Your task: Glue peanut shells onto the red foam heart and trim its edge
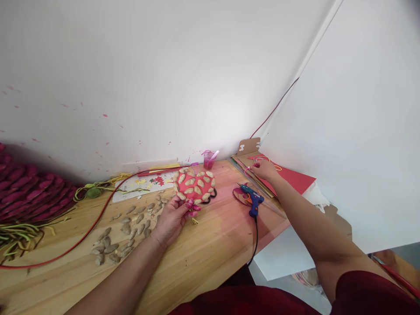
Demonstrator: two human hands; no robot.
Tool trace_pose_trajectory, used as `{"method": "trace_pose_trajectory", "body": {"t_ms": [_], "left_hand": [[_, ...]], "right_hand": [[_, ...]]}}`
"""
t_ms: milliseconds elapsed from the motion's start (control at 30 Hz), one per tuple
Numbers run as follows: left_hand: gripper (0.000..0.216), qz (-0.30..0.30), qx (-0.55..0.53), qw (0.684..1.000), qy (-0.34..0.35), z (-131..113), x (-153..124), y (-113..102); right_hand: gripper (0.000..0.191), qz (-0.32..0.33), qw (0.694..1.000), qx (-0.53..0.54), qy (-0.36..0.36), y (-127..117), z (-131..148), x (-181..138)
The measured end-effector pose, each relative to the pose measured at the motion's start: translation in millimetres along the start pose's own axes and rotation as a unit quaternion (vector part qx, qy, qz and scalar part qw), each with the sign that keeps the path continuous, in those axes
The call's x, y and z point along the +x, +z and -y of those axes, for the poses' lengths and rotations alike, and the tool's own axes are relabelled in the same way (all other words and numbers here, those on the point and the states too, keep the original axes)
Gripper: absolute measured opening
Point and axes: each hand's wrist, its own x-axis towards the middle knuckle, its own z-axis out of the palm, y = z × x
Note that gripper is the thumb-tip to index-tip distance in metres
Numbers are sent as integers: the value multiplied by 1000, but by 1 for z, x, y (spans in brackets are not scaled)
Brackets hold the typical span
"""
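Note:
My left hand (177,216) is closed on the lower edge of a red heart-like piece (193,182) covered with unshelled peanuts, with fingertips stained pink. Dark loops stick out at the piece's lower right side. Over the cardboard at the right, my right hand (265,169) pinches a thin pink cord (246,171); its exact kind is too small to make out. Between the hands lies a blue glue gun (252,199), its nozzle toward the wall and its black cable running off the near edge. Loose peanuts (126,228) are scattered left of my left hand.
A cup of pink liquid (209,161) stands against the wall. Red paper (295,175) and coloured cords lie on cardboard at right. A red cable (98,221) crosses the table's left side. Green yarn (93,192) and a magenta layered object (33,188) are at far left.

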Motion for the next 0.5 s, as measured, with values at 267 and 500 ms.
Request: {"method": "trace_pose_trajectory", "body": {"t_ms": [267, 500], "left_hand": [[41, -2, -10, 1000, 9, 0, 3, 0], [45, -3, -28, 999, 17, 1, 7, -2]], "right_hand": [[35, 0, 990, 121, -69, -3, 39, 8], [45, -19, 975, 196, -108, 11, 98, 33]]}}
